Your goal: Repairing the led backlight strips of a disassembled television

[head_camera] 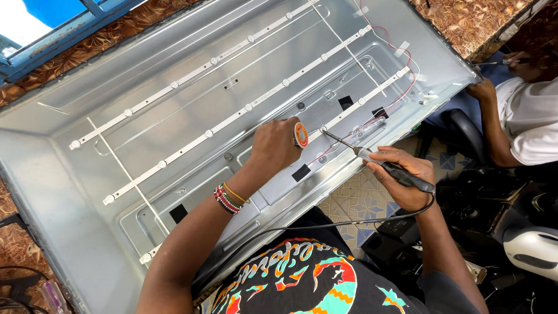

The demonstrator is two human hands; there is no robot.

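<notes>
hands over the panel (75,192)

left hand (273,145) holds a spool (300,134) left of the iron (372,160) in the right hand (407,180); three strips (232,119) lie in the panel, another person's hand (482,92) at its far right corner.

- Your left hand (274,145) comes off a bare forearm, with no sleeve reaching the wrist.
- A stack of beaded bracelets (228,199) in red, white and black circles that wrist, with a thin yellow band (235,193) beside it.
- Your right hand (405,177) is bare, without rings or a watch.
- Your black T-shirt (302,279) carries a bright orange, teal and red graphic.
</notes>
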